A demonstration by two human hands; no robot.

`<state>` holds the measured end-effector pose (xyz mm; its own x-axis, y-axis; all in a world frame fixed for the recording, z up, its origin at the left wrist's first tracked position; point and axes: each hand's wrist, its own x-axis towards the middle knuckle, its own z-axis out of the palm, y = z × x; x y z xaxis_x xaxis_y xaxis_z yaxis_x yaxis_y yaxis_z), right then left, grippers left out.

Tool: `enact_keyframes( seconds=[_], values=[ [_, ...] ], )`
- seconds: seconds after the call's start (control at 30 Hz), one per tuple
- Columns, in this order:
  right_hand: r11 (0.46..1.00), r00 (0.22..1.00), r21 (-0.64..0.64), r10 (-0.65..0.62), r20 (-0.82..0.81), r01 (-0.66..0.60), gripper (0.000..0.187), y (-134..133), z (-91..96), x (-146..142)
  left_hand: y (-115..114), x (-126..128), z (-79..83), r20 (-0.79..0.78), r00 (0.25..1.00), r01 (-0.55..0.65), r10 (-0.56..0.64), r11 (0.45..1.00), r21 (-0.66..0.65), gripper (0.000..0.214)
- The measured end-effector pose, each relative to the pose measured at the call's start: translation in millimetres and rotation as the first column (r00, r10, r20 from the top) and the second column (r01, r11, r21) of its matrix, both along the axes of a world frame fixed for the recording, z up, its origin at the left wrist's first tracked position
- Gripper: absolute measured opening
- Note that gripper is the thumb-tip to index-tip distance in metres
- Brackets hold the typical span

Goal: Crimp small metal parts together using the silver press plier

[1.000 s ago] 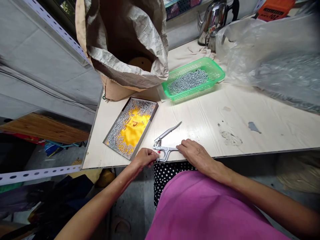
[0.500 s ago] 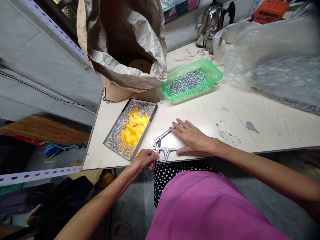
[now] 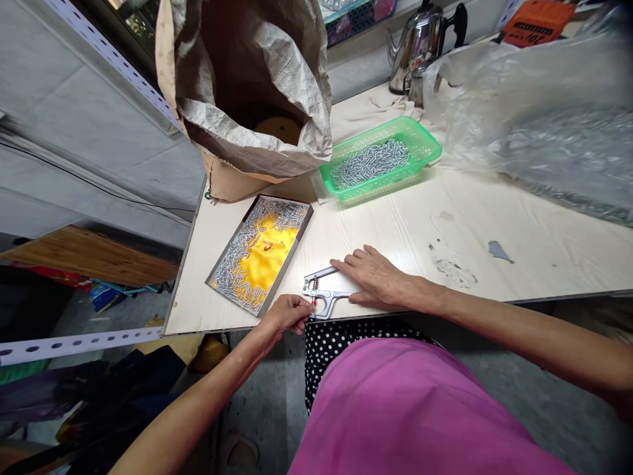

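Note:
Silver hand pliers (image 3: 319,291) lie at the near edge of the pale wooden table (image 3: 494,218). My left hand (image 3: 288,313) is closed in a pinch at the plier's jaw, where a small red part shows; what it holds is too small to name. My right hand (image 3: 376,277) rests on both handles, fingers wrapped over the upper one, pressing it down toward the lower. A metal tray (image 3: 260,254) with a yellow bottom and several small silver pins lies just left of the pliers.
A green plastic basket (image 3: 380,158) of silver pins stands further back. A large open paper sack (image 3: 247,86) stands at the back left, a clear plastic bag (image 3: 539,112) of parts at the right, a steel kettle (image 3: 420,43) behind. The table's left edge drops to floor clutter.
My right hand moved from the lower handle up onto the upper handle and has pushed it down, narrowing the pliers. My left hand stayed at the jaw.

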<state>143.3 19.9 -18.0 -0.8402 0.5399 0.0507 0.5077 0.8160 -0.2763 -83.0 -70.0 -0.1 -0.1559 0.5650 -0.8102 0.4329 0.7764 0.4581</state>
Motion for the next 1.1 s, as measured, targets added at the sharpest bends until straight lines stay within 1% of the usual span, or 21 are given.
enact_keyframes(
  seconds=[0.03,0.07,0.1,0.13,0.17,0.2,0.23,0.27,0.33,0.4,0.43,0.5,0.57,0.63,0.73,0.8,0.87,0.9,1.0,1.07,1.1],
  values=[
    [1.0,1.0,-0.007,-0.001,0.001,0.001,0.072,-2,0.2,0,-2,1,2.6,-0.066,0.996,0.065,-0.063,0.998,0.026,0.025],
    [1.0,1.0,-0.013,0.0,0.001,0.0,0.07,-3,0.4,1,-4,4,5.7,-0.17,0.976,0.152,-0.137,0.985,0.08,0.023],
    [1.0,1.0,-0.018,0.002,-0.002,-0.002,0.068,-5,0.4,1,-6,6,8.7,-0.302,0.931,0.261,-0.206,0.953,0.154,0.021],
    [1.0,1.0,-0.022,0.003,-0.006,-0.003,0.066,-6,0.4,1,-9,10,11.5,-0.441,0.86,0.382,-0.255,0.895,0.228,0.019],
    [1.0,1.0,-0.026,0.003,-0.011,-0.004,0.065,-7,0.1,1,-10,14,13.5,-0.562,0.778,0.502,-0.281,0.816,0.287,0.016],
    [1.0,1.0,-0.03,0.002,-0.015,-0.003,0.066,-8,-0.4,1,-10,19,14.4,-0.648,0.702,0.606,-0.297,0.726,0.324,0.014],
    [0.999,1.0,-0.034,-0.001,-0.018,0.0,0.067,-9,-1.2,0,-8,25,14.1,-0.7,0.64,0.689,-0.318,0.64,0.339,0.015],
    [0.999,1.0,-0.039,-0.006,-0.02,0.005,0.068,-9,-2.3,0,-5,30,12.5,-0.726,0.591,0.754,-0.352,0.562,0.341,0.021],
    [0.999,0.999,-0.046,-0.022,-0.029,0.021,0.072,-10,-5.4,0,6,38,6.5,-0.741,0.519,0.837,-0.426,0.43,0.339,0.039],
    [0.998,0.998,-0.049,-0.04,-0.047,0.037,0.08,-12,-9.1,3,20,43,-0.4,-0.729,0.472,0.878,-0.495,0.339,0.339,0.054],
    [0.998,0.997,-0.049,-0.052,-0.051,0.049,0.085,-13,-10.7,5,27,45,-2.9,-0.718,0.451,0.891,-0.53,0.309,0.332,0.059],
    [0.994,0.995,-0.045,-0.098,-0.034,0.096,0.09,-15,-12.3,10,37,46,-4.6,-0.702,0.403,0.915,-0.587,0.273,0.298,0.064],
    [0.988,0.988,-0.044,-0.151,-0.004,0.151,0.083,-18,-10.7,16,44,46,-2.1,-0.706,0.354,0.935,-0.613,0.25,0.252,0.066],
    [0.984,0.985,-0.047,-0.173,0.005,0.173,0.066,-22,-6.5,20,47,47,2.3,-0.719,0.319,0.948,-0.618,0.228,0.224,0.064],
    [0.986,0.987,-0.049,-0.159,-0.019,0.158,0.037,-25,-0.3,22,50,49,6.2,-0.711,0.295,0.955,-0.639,0.197,0.22,0.047],
    [0.988,0.988,-0.047,-0.147,-0.036,0.145,0.02,-24,-0.3,20,52,50,4.9,-0.7,0.291,0.957,-0.652,0.191,0.22,0.036],
    [0.992,0.992,-0.052,-0.12,-0.043,0.118,0.006,-22,-4.7,16,53,50,1.1,-0.702,0.291,0.957,-0.651,0.194,0.217,0.029],
    [0.993,0.994,-0.055,-0.107,-0.039,0.105,0.003,-21,-7.9,14,54,50,-1.0,-0.706,0.291,0.957,-0.646,0.196,0.214,0.026],
    [0.995,0.997,-0.059,-0.083,-0.009,0.082,0.012,-18,-16.1,5,55,50,-5.4,-0.722,0.283,0.959,-0.632,0.201,0.2,0.023],
    [0.995,0.996,-0.045,-0.085,0.018,0.086,0.013,-16,-16.3,2,54,51,-6.2,-0.739,0.277,0.96,-0.613,0.211,0.185,0.023],
    [0.995,0.995,-0.033,-0.093,0.028,0.094,0.01,-14,-14.6,3,52,51,-6.5,-0.752,0.281,0.958,-0.596,0.223,0.181,0.023]
  ],
)
